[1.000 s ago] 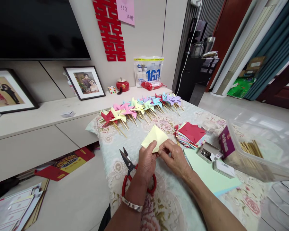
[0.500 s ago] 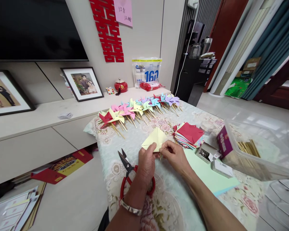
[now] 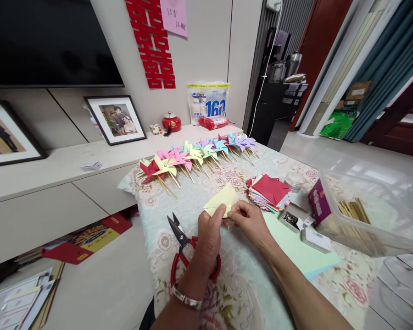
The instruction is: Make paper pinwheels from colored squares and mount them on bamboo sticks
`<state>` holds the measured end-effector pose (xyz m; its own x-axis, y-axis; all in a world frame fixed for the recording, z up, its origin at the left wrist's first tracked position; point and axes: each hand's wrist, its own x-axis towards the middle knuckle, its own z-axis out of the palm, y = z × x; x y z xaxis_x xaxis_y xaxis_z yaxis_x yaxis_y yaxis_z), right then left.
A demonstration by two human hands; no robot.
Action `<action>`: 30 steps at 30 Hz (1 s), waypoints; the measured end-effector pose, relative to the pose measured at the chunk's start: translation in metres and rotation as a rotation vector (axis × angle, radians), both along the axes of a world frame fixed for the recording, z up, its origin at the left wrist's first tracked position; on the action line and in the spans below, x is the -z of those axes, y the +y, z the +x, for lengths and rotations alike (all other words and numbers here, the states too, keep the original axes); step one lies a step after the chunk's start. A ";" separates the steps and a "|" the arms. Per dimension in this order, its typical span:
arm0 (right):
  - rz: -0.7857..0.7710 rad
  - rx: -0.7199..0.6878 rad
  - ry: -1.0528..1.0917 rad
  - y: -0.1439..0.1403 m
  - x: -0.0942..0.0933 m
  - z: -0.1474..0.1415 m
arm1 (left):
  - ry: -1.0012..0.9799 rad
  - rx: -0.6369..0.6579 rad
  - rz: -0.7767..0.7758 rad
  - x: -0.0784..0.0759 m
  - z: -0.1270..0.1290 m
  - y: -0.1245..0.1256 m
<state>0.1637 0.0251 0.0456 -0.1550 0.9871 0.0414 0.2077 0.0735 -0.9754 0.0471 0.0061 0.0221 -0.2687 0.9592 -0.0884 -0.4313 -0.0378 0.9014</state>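
Note:
My left hand (image 3: 209, 233) and my right hand (image 3: 249, 222) both pinch the near edge of a folded pale yellow paper square (image 3: 222, 198) above the flowered tablecloth (image 3: 192, 197). A metal bracelet sits on my left wrist. Red-handled scissors (image 3: 182, 250) lie just left of and partly under my left hand, blades pointing away. A stack of coloured paper squares (image 3: 268, 191), red on top, lies right of the yellow paper. A row of finished paper pinwheels (image 3: 196, 153) on sticks lines the far table edge.
A clear plastic bin (image 3: 371, 211) with wooden sticks stands at the right, a purple box (image 3: 318, 206) leaning on it. A small open box of pins (image 3: 291, 217), a white box (image 3: 316, 240), a light green sheet (image 3: 303, 254) and a small clear jar (image 3: 295, 179) lie nearby.
The hands have kept their hold on the yellow paper, which has tilted flatter as the fingers work its near edge. The view has shifted slightly.

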 end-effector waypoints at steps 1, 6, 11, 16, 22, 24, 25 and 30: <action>-0.005 0.003 -0.002 0.000 0.000 0.000 | 0.021 -0.007 0.005 0.001 0.000 0.000; 0.012 0.003 -0.024 -0.001 -0.002 0.000 | 0.147 -0.032 0.019 -0.003 0.001 0.000; 0.017 0.010 -0.035 0.000 0.001 0.000 | 0.173 -0.065 -0.030 -0.011 0.002 -0.001; 0.015 -0.017 -0.043 -0.001 0.003 -0.001 | 0.199 -0.073 -0.058 -0.009 -0.001 -0.001; 0.107 0.071 0.021 0.004 -0.004 0.011 | 0.089 -0.072 -0.067 -0.010 -0.001 -0.001; 0.157 0.162 0.076 0.009 -0.008 0.018 | 0.039 -0.060 -0.083 -0.014 -0.001 -0.002; 0.165 0.195 0.106 0.011 -0.010 0.022 | 0.015 -0.050 -0.095 -0.016 -0.001 -0.002; -0.029 0.055 0.296 0.016 -0.014 0.030 | -0.012 0.054 -0.148 -0.020 -0.002 -0.005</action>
<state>0.1940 0.0409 0.0597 -0.0869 0.9951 0.0481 -0.0827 0.0409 -0.9957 0.0451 0.0006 0.0418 -0.2148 0.9485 -0.2328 -0.4394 0.1191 0.8904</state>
